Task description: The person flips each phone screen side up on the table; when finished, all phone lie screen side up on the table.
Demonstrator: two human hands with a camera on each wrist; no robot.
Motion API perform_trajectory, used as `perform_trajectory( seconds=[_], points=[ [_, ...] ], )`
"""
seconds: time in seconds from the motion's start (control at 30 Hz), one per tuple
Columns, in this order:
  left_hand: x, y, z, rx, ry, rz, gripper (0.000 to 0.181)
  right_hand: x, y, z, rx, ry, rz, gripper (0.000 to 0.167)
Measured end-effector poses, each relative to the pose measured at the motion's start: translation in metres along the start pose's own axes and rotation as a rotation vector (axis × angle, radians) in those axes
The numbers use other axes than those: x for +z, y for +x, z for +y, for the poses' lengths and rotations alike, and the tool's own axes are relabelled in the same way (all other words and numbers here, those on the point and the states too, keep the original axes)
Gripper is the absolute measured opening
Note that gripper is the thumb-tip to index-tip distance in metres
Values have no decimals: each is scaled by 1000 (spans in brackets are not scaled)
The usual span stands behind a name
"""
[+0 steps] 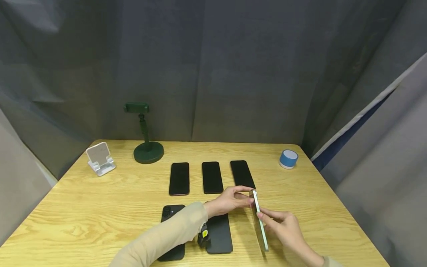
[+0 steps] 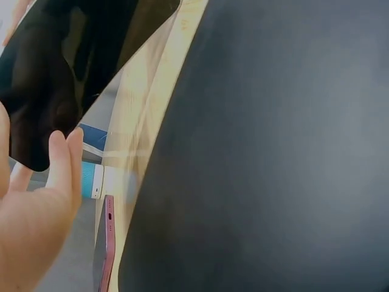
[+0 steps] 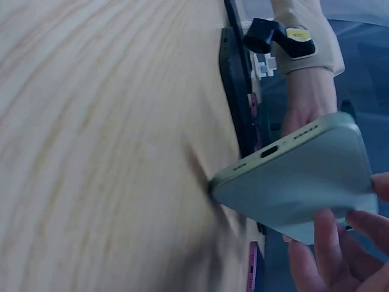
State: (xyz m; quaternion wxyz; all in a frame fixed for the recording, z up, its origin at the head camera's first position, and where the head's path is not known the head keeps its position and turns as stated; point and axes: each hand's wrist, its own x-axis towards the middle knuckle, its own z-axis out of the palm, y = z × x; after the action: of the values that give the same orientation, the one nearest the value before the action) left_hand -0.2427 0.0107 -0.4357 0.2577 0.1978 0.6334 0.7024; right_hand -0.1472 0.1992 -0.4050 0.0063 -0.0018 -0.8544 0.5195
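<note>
A pale green smartphone (image 1: 261, 226) stands tilted on its edge above the front right of the table, its glossy black screen (image 2: 61, 55) facing left. My left hand (image 1: 228, 201) pinches its far end between thumb and fingers. Along its near right side my right hand (image 1: 285, 227) grips it, fingertips against the plain green back (image 3: 292, 182). Two dark phones lie back up to the left: one with a camera bump (image 1: 166, 212), the other a matte grey phone (image 1: 220, 233). My left forearm crosses over both and hides parts of them.
Behind lie three phones screen up: a left one (image 1: 179, 178), a middle one (image 1: 212, 177) and a right one (image 1: 242, 173). A white folding stand (image 1: 101, 159) and a dark green phone stand (image 1: 148, 152) are at back left. A blue-and-white cylinder (image 1: 288, 159) sits at back right.
</note>
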Motion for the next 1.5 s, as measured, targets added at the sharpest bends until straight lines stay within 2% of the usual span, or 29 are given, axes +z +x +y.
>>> perform_trajectory(
  seconds=[0.13, 0.37, 0.53, 0.63, 0.77, 0.9, 1.03, 1.17, 1.5],
  points=[
    [-2, 2, -4, 11, 7, 51, 42, -1, -2, -4, -18, 8, 25, 32],
    [-5, 1, -8, 90, 52, 142, 39, -7, 0, -5, -70, -14, 75, 25],
    [-6, 0, -7, 55, 61, 183, 46, -12, 4, -2, -92, -56, 103, 23],
    [-5, -1, -6, 28, 85, 234, 44, -16, 6, 2, -65, -57, 98, 25],
    [-5, 0, -7, 1, 90, 290, 33, -18, 11, 9, -6, -42, 83, 28],
    [-4, 0, -8, -16, 71, 286, 28, -18, 16, 17, 51, -15, 79, 30],
    [-3, -1, -9, -41, 92, 280, 28, -15, 20, 25, 93, 6, 46, 33],
    [-4, -2, -9, -58, 101, 282, 28, -12, 23, 31, 101, 8, 15, 34],
    [-5, 1, -13, -77, 96, 275, 28, -9, 27, 39, 123, 4, 12, 35]
  ],
)
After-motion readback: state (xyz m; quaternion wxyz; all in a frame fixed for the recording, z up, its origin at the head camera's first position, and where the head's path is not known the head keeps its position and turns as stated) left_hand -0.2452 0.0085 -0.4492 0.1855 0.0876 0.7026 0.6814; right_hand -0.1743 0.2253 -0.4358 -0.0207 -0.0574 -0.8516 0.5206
